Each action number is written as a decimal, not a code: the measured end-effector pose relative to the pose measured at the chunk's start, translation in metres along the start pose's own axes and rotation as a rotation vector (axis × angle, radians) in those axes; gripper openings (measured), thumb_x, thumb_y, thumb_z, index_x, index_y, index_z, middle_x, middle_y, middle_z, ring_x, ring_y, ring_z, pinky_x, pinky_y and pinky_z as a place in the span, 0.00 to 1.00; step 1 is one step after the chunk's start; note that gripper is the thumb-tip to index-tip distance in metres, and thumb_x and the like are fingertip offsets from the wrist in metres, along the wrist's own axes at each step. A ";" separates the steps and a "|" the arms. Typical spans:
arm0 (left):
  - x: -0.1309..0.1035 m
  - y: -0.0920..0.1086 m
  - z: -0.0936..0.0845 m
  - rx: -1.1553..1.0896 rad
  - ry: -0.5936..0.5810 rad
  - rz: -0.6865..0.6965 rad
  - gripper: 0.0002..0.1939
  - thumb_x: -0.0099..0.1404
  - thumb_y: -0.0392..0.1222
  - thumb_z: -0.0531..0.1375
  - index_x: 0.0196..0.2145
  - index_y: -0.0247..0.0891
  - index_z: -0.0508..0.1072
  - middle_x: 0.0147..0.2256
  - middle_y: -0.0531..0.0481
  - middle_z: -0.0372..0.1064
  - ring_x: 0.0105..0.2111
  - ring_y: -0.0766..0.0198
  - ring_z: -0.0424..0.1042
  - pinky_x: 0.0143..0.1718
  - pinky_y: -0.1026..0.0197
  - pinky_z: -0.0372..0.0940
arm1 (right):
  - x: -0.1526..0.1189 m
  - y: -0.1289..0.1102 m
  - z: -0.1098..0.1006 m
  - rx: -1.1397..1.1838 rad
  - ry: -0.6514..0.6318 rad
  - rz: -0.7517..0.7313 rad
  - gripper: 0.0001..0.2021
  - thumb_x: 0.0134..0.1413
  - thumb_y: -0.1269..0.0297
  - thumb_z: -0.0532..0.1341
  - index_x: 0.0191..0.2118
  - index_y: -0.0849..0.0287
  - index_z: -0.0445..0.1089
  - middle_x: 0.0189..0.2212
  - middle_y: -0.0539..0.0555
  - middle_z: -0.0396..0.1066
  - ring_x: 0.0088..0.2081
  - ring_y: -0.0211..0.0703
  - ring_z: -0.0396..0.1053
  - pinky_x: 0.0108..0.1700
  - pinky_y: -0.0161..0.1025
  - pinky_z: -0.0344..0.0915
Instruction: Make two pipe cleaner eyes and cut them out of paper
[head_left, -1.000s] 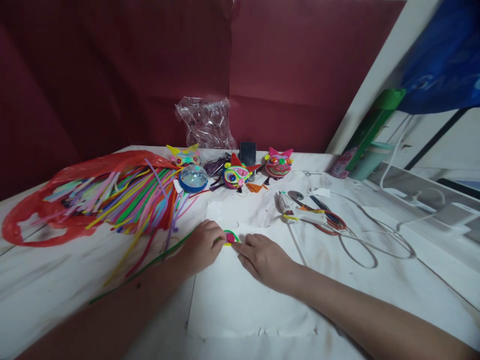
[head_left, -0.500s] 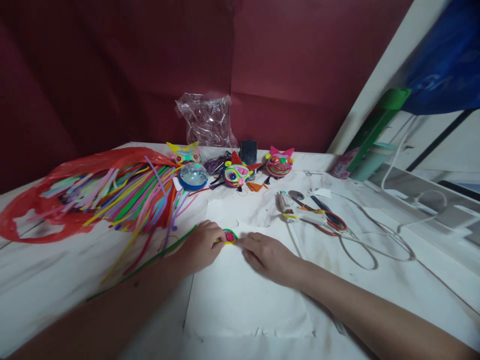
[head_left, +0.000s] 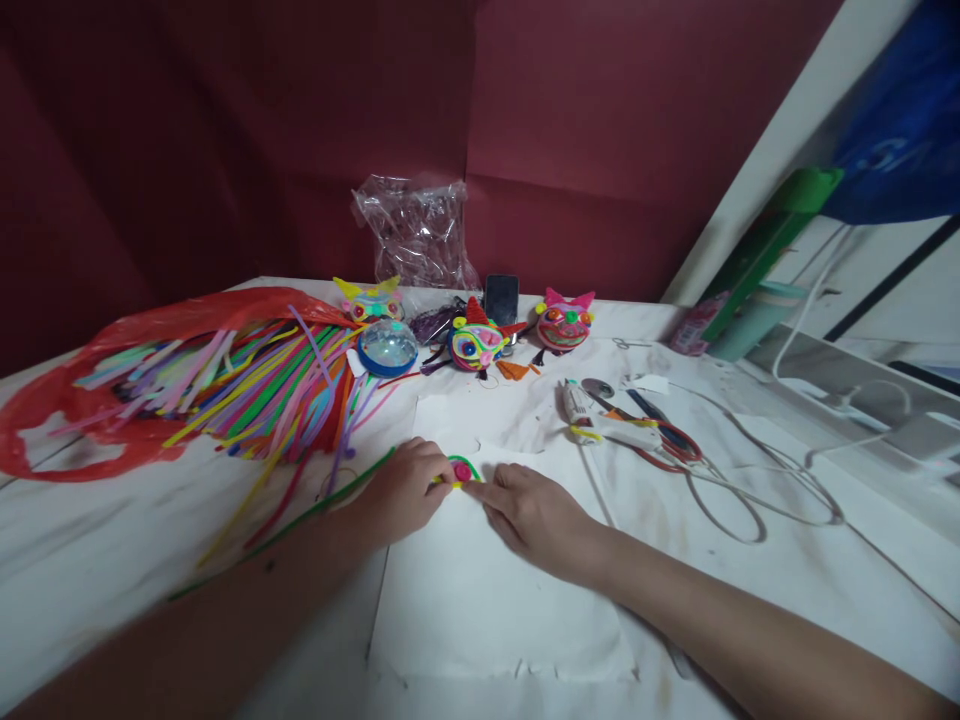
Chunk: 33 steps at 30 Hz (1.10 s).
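Note:
Over a white paper sheet (head_left: pixel 480 600), my left hand (head_left: pixel 401 490) pinches the left end of a small pipe cleaner piece (head_left: pixel 463 470). This piece has a pink coil at its centre, a green arc above and a yellow strip along the bottom. My right hand (head_left: pixel 536 515) lies just right of it, index finger stretched out with its tip on the yellow lower edge. The right thumb sits apart below that finger, and the other fingers are bent. A long green pipe cleaner (head_left: pixel 352 487) runs past my left wrist, partly covered by the forearm.
At left, a red plastic bag (head_left: pixel 112 345) holds many coloured pipe cleaners (head_left: pixel 262 390). Behind are several decorated lion-like heads (head_left: pixel 474 345), a blue-rimmed clear dome (head_left: pixel 388 347), a phone (head_left: pixel 502 297) and clear wrap (head_left: pixel 420 230). To the right lie a glue gun (head_left: pixel 577 405), scissors (head_left: pixel 679 445) and cables.
My right index fingertip has shifted slightly left, onto the lower edge of the pipe cleaner piece. My left hand keeps its pinch. The camera view has shifted slightly.

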<state>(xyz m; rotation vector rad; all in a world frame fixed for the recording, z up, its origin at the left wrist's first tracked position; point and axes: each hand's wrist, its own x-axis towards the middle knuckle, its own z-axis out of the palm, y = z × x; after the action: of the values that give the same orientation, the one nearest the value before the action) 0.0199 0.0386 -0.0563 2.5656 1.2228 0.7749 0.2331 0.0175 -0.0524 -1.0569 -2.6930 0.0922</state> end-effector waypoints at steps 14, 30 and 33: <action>0.000 -0.001 0.001 -0.029 0.040 0.024 0.07 0.57 0.28 0.58 0.27 0.39 0.70 0.29 0.51 0.70 0.34 0.61 0.68 0.37 0.60 0.63 | 0.001 0.005 -0.004 0.292 0.029 0.112 0.17 0.57 0.74 0.53 0.50 0.60 0.69 0.35 0.56 0.70 0.37 0.44 0.68 0.40 0.38 0.65; 0.006 -0.018 -0.028 0.037 -0.045 -0.045 0.07 0.57 0.30 0.58 0.25 0.39 0.74 0.27 0.51 0.73 0.33 0.63 0.71 0.36 0.62 0.63 | -0.006 0.012 -0.001 0.408 0.192 0.124 0.11 0.58 0.71 0.54 0.36 0.58 0.74 0.34 0.54 0.76 0.36 0.42 0.74 0.40 0.36 0.68; 0.006 -0.017 -0.028 0.050 -0.082 -0.002 0.07 0.59 0.32 0.59 0.26 0.39 0.75 0.28 0.51 0.73 0.33 0.62 0.70 0.36 0.61 0.62 | -0.005 0.011 0.002 0.390 0.209 0.102 0.10 0.58 0.71 0.54 0.37 0.58 0.74 0.34 0.54 0.76 0.36 0.42 0.74 0.40 0.36 0.68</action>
<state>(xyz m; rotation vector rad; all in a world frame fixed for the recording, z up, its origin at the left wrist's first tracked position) -0.0031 0.0535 -0.0374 2.6074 1.2346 0.6397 0.2435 0.0219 -0.0566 -1.0139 -2.3073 0.4763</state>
